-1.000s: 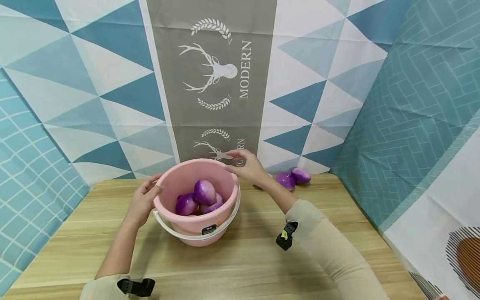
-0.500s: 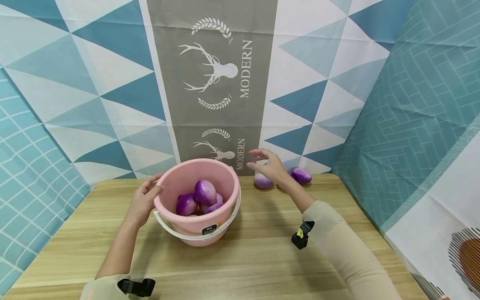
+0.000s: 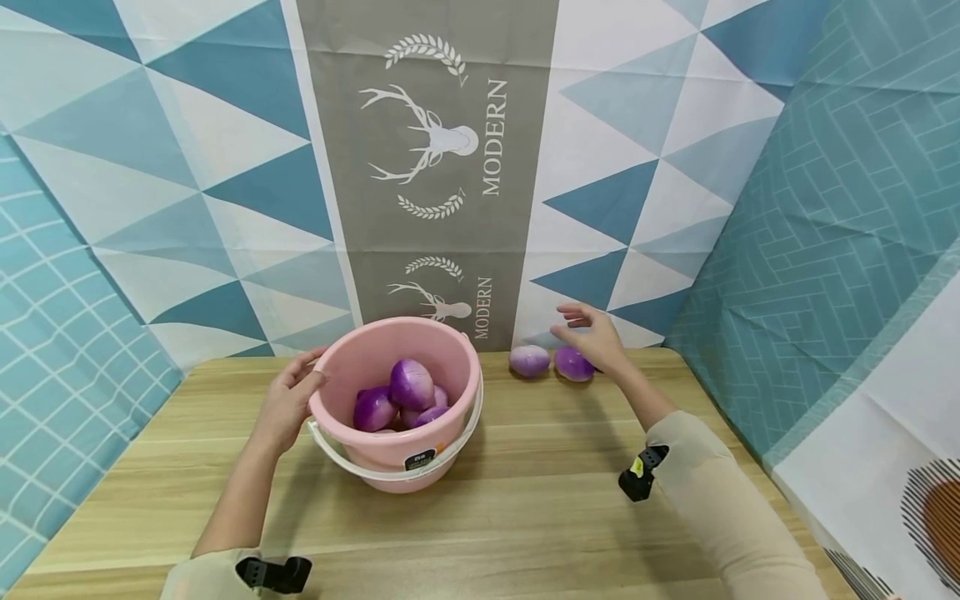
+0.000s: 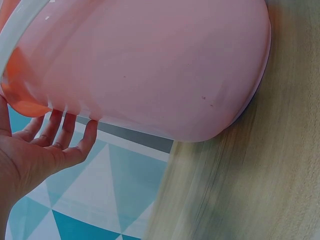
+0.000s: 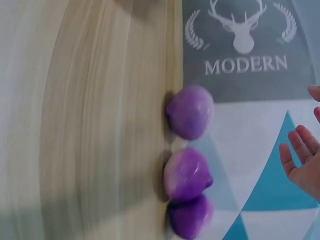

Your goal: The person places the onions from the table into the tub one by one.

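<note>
The pink bucket stands on the table with several purple onions inside. My left hand grips its left rim, thumb over the edge; in the left wrist view the fingers touch the outer wall of the bucket. At the back of the table lie a pale onion and a darker onion. Over them hovers my right hand, fingers loosely bent and holding nothing. It covers a third onion, which shows in the right wrist view as the lowest onion, against its neighbour.
A white handle hangs down around the bucket's front. The wooden table ends at a patterned wall cloth right behind the onions. Teal cloth hangs on the right side, light blue cloth on the left.
My right hand has moved from the bucket's right rim rightward to over the loose onions, uncovering the pale one. The left hand and the bucket stay put.
</note>
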The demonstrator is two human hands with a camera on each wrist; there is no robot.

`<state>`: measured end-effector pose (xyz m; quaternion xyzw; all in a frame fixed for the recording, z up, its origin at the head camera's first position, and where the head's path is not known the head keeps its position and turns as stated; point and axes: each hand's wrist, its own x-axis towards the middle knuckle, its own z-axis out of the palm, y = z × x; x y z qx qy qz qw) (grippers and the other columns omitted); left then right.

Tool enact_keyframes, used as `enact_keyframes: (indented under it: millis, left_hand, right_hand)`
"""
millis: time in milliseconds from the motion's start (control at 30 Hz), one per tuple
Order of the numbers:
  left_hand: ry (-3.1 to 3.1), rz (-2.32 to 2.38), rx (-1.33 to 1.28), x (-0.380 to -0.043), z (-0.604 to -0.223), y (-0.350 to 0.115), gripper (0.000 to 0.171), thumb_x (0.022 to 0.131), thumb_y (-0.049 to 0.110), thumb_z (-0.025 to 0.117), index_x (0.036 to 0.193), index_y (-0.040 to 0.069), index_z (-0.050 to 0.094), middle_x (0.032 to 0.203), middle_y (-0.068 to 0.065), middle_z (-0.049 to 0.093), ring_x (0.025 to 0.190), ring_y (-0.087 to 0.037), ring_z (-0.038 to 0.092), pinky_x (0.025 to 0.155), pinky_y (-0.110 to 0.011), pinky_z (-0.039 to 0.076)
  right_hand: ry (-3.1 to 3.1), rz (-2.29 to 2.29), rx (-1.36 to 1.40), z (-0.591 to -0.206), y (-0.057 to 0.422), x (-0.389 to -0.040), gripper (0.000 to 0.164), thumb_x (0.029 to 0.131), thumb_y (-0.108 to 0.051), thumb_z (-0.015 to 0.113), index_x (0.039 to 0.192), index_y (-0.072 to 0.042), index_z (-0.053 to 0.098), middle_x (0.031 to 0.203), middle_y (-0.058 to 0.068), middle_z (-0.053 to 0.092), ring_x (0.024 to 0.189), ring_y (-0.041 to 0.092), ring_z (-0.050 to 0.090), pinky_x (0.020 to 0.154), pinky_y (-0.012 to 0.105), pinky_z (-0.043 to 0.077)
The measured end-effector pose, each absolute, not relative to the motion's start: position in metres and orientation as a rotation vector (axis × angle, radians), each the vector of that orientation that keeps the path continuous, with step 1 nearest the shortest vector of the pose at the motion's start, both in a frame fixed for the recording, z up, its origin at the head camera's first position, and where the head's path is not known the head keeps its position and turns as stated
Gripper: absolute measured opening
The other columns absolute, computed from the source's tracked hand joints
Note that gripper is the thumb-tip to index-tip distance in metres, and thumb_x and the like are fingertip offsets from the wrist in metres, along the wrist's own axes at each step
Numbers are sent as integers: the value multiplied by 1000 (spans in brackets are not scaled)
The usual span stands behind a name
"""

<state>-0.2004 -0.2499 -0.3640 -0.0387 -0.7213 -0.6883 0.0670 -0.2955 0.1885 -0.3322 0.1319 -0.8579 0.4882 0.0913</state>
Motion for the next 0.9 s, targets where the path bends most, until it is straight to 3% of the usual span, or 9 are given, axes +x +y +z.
enact_keyframes:
  millis: [433,900]
  left_hand:
    - [-2178,-2063,-118,-199,-364,-249,44,95,12,46,136,-1,36,94,13,58,84,0,60,67,-19,55]
    - [-2176,-2052,-115,-200,-364,-249,45,95,10,46,137,-2,35,94,10,57,82,-2,60,66,-20,55]
  right_hand:
    - [-2592,1422,196,-354,216,-296,49,85,-21,68,128,-5,51,127,23,52,117,40,50,98,49,44]
    - [-2647,1410,38,-387,230,-304,56,85,-21,67,131,3,46,130,29,48,120,42,48,99,48,44]
